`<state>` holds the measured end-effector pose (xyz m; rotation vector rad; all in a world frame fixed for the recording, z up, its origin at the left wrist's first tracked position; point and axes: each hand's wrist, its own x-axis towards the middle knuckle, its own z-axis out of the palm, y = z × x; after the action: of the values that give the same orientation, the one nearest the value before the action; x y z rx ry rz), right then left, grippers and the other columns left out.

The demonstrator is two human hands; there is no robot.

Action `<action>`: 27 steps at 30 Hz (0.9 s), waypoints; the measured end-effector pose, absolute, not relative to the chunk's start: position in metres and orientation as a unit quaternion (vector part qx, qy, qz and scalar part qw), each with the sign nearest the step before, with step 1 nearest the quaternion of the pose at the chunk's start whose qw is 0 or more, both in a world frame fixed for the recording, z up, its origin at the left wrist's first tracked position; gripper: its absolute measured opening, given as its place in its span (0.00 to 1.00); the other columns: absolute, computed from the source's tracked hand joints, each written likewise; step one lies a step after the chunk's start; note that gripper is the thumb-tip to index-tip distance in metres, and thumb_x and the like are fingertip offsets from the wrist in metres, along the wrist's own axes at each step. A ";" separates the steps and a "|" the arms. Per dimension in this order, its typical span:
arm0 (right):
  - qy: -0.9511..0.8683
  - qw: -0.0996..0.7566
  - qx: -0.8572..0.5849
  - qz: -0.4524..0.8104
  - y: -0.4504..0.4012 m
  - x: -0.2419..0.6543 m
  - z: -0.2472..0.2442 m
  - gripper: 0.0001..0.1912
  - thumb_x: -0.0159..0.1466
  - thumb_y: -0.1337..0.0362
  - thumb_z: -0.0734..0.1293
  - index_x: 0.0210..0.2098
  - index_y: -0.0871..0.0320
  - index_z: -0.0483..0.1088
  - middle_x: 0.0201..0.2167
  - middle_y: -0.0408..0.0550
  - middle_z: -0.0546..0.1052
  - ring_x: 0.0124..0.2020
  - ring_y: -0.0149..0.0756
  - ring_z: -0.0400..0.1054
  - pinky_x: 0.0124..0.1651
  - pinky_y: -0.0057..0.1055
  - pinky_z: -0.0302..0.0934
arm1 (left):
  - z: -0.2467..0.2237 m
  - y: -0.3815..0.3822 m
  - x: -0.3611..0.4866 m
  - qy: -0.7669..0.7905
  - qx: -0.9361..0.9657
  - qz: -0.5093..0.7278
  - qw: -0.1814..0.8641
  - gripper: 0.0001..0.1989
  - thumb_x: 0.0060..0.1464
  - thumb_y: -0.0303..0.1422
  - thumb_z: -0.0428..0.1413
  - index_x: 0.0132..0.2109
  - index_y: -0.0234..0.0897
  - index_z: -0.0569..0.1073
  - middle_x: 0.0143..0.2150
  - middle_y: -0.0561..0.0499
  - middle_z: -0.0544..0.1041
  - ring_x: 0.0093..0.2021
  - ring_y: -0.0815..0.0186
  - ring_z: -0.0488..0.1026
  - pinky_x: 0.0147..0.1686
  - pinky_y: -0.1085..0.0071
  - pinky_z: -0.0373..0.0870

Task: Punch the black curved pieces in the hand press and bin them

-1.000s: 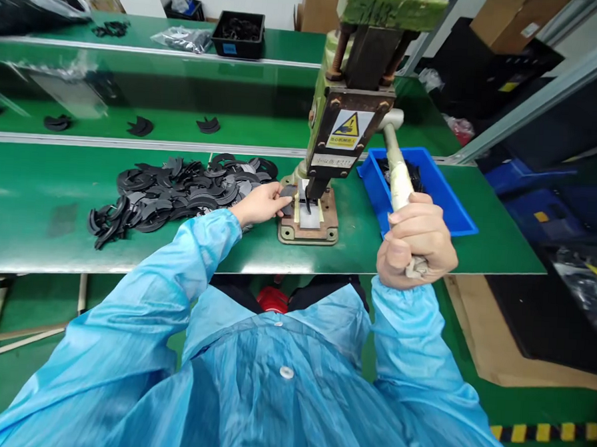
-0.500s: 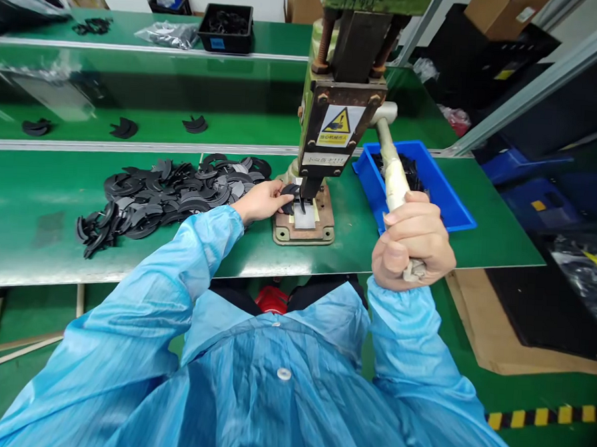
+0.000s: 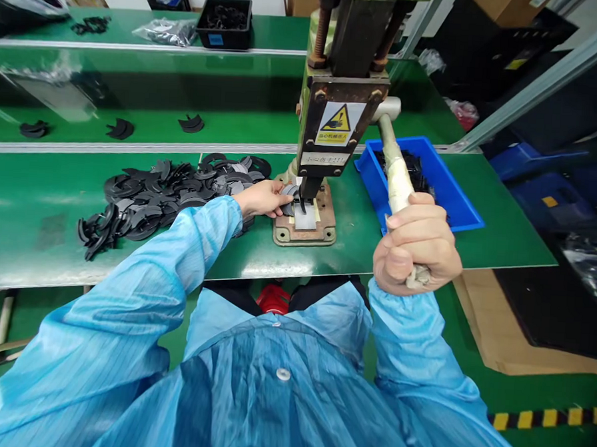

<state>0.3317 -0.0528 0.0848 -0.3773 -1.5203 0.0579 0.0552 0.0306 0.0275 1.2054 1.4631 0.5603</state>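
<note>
My left hand (image 3: 264, 198) pinches a dark curved part (image 3: 289, 201) at the left side of the press base (image 3: 305, 236), beside the black ram. The fingertips partly cover this part. My right hand (image 3: 417, 246) is wrapped round the taped lever (image 3: 396, 165) of the green hand press (image 3: 344, 119). A small black piece shows under the ram, over a light metal plate (image 3: 305, 217). Left of the press lies a pile of black curved parts (image 3: 174, 194) on the green table.
A blue bin (image 3: 459, 212) with black pieces stands right of the press, behind the lever. Several curved parts lie on the strip beyond the pile, including one (image 3: 191, 123). A black box (image 3: 225, 25) and a plastic bag (image 3: 168, 32) sit on the back shelf.
The part in my left hand has tilted and shows a greyer face. The lever and my right hand appear slightly lower and further right, with the camera view also shifted a little.
</note>
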 end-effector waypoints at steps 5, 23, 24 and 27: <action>-0.683 0.710 -0.170 0.025 -0.053 0.331 0.085 0.22 0.68 0.55 0.72 0.24 0.54 0.61 0.22 0.35 0.71 0.33 0.33 0.74 0.58 0.55 0.72 | 0.032 0.032 0.059 0.616 0.479 0.232 0.581 0.14 0.60 0.35 0.72 0.36 0.37 0.74 0.25 0.52 0.78 0.25 0.68 0.79 0.24 0.77 0.72; -0.710 0.682 -0.159 0.073 0.005 0.328 0.206 0.32 0.73 0.46 0.68 0.69 0.54 0.62 0.64 0.53 0.68 0.70 0.42 0.70 0.73 0.43 0.66 | 0.034 0.003 0.064 0.574 0.405 0.317 0.637 0.08 0.68 0.34 0.65 0.44 0.35 0.76 0.31 0.50 0.82 0.24 0.70 0.80 0.26 0.77 0.77; -0.701 0.686 -0.184 0.073 0.005 0.329 0.194 0.33 0.73 0.47 0.69 0.70 0.55 0.60 0.66 0.54 0.67 0.73 0.44 0.67 0.76 0.45 0.63 | 0.038 -0.005 0.061 0.566 0.408 0.328 0.636 0.08 0.69 0.34 0.64 0.43 0.35 0.76 0.32 0.50 0.82 0.25 0.70 0.80 0.26 0.77 0.77; -0.643 0.706 -0.283 0.091 -0.008 0.327 0.128 0.31 0.70 0.46 0.71 0.67 0.50 0.63 0.62 0.53 0.70 0.66 0.43 0.72 0.74 0.53 0.66 | 0.053 -0.039 0.051 0.525 0.425 0.360 0.644 0.12 0.68 0.38 0.65 0.41 0.35 0.74 0.31 0.50 0.81 0.27 0.69 0.81 0.26 0.76 0.78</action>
<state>0.3271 -0.0081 0.1276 -0.6299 -1.4283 0.2021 0.0506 -0.0385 0.0531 0.9667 1.1946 0.8198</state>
